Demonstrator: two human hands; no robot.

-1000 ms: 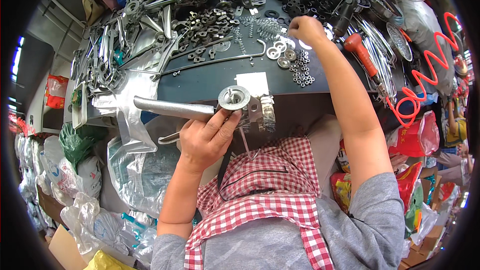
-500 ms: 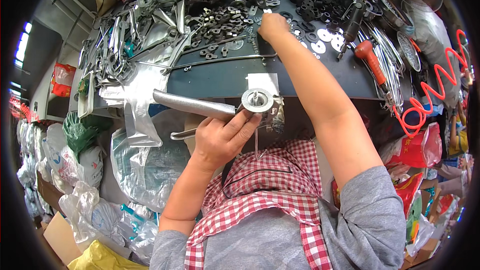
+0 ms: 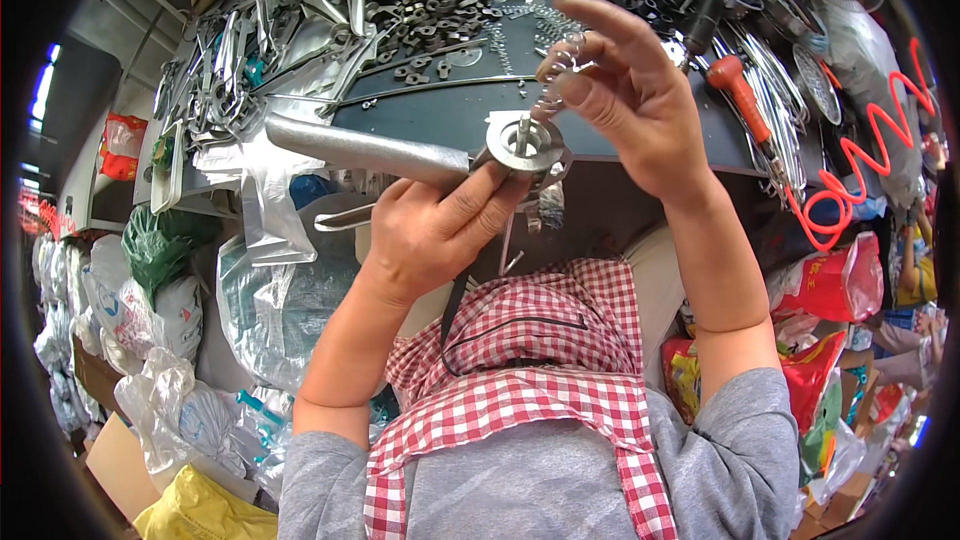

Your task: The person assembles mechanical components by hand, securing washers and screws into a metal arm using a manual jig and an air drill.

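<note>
My left hand [image 3: 428, 232] is closed round a silver metal lever part, whose long rounded handle [image 3: 365, 152] sticks out to the left. At its right end a round cup [image 3: 541, 136] faces up, with a thin pin standing in its middle. Between thumb and fingers of my right hand [image 3: 645, 125] is a metal coil spring [image 3: 556, 90], held just above the cup's far rim. Whether the spring touches the pin I cannot tell. Below the lever part, a flat metal arm [image 3: 345, 217] shows left of my left hand.
Lever parts [image 3: 235, 70], small metal links [image 3: 430, 30] and loose springs [image 3: 497, 45] cover the back of the dark bench [image 3: 420, 110]. A red-handled tool [image 3: 738, 90] and a hanging power driver [image 3: 708, 15] with a red coiled hose [image 3: 885, 130] are at right.
My right hand has come back from the pile on the bench, now with a coil spring in its fingers over the cup. The left hand and lever part have moved slightly up.
</note>
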